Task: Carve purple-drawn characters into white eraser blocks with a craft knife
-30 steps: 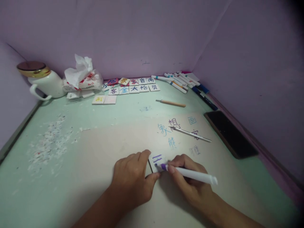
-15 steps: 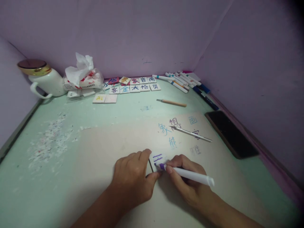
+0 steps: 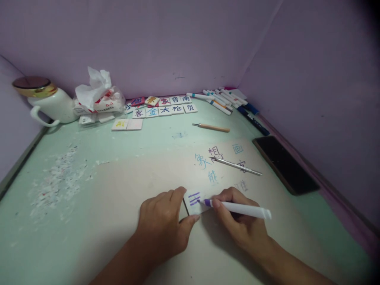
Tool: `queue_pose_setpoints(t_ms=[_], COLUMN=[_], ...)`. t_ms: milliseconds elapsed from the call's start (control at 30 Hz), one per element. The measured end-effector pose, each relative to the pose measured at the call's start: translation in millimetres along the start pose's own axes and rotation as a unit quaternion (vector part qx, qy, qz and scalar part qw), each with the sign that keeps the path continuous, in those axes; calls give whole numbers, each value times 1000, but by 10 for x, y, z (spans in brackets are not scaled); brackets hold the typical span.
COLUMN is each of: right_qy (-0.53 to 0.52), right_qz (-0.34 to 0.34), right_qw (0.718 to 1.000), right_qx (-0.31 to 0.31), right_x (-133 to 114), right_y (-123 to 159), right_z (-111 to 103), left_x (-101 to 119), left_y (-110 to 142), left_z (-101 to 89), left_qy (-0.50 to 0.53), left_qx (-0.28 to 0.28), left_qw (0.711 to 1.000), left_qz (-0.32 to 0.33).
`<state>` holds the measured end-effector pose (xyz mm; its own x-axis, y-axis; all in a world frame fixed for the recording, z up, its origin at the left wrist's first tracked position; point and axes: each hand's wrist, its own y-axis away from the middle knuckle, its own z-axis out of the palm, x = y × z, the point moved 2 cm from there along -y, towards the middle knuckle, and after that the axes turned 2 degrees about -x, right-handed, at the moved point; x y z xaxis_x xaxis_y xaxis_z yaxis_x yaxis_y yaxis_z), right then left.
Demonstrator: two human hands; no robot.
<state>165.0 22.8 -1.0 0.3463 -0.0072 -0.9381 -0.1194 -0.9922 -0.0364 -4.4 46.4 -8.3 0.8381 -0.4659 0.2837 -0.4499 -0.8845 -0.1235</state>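
A small white square tile (image 3: pixel 194 209) lies on the pale board (image 3: pixel 118 186), with three short purple strokes on its face. My left hand (image 3: pixel 164 219) pinches the tile's left side, thumb at the near edge and fingertips at the far corner. In my right hand (image 3: pixel 242 221) is a white marker pen (image 3: pixel 246 209) with a purple tip end, its nib at the right end of the lowest stroke. A silver craft knife (image 3: pixel 237 166) rests beyond that hand, across coloured characters written on the board.
Several character tiles (image 3: pixel 164 111) stand in rows at the back, with two paler tiles (image 3: pixel 127 124) nearer. A wooden-handled carving tool (image 3: pixel 211 127), several markers (image 3: pixel 219 99) and a phone (image 3: pixel 286 164) lie right. White shavings (image 3: pixel 56 182), a tissue pack (image 3: pixel 99 99) and a lidded mug (image 3: pixel 55 105) are left.
The third purple stroke has grown from a short mark into a full line as the marker nib moved right. My left hand still holds the tile; the view has shifted slightly.
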Motion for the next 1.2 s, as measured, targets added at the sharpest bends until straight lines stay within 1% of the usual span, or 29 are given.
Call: queue_pose_setpoints(t_ms=[300, 533, 633, 800, 967, 1100, 1200], right_qy=[8, 8, 15, 10, 46, 53, 31], right_qz=[19, -5, -19, -37, -52, -52, -33], right_qw=[999, 1000, 1000, 998, 993, 992, 996], right_qx=[25, 22, 6, -45, -100, -99, -71], right_x=[33, 34, 14, -17, -2, 13, 15], right_y=[-18, -4, 1, 10, 9, 3, 8], right_z=[-57, -68, -56, -21, -21, -20, -6], left_x=[23, 38, 35, 16, -2, -5, -4], left_y=[-4, -15, -13, -4, -4, -6, -7], left_z=[-28, -52, -47, -17, 3, 7, 2], left_qy=[7, 1, 1, 3, 2, -3, 4], left_qx=[-15, -21, -20, -19, -4, 0, -8], left_qw=[1000, 1000, 1000, 1000, 1000, 1000, 1000], left_qz=[-14, -17, -19, -12, 1, 6, 0])
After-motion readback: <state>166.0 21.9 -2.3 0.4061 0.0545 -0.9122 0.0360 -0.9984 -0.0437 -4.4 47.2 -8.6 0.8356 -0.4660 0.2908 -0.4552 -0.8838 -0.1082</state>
